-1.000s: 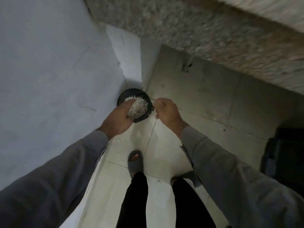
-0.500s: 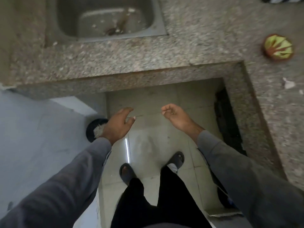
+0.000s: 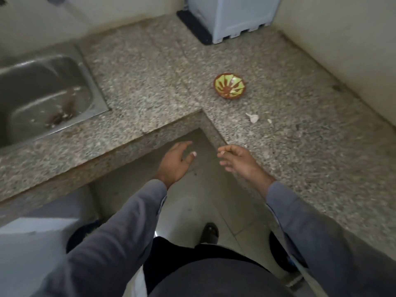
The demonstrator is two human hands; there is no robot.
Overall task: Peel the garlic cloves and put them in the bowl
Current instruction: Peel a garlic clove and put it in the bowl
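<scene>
A small green-and-brown patterned bowl (image 3: 229, 85) sits on the speckled granite counter (image 3: 300, 125) ahead of me. A white garlic piece (image 3: 253, 117) lies on the counter just in front of the bowl, with a smaller white scrap (image 3: 269, 121) beside it. My left hand (image 3: 175, 162) hangs over the floor at the counter's inner corner, fingers spread and holding nothing. My right hand (image 3: 240, 160) hovers at the counter edge, fingers loosely curled and empty. Both hands are well short of the bowl.
A steel sink (image 3: 40, 93) is set in the counter at the left. A pale blue box-like appliance (image 3: 233, 16) stands at the back by the wall. A dark round bin (image 3: 81, 234) sits on the tiled floor, mostly hidden by my left sleeve.
My view has swung up from the floor bin with peels to the counter. Both hands left the bin, rose and opened, and now reach toward the counter corner.
</scene>
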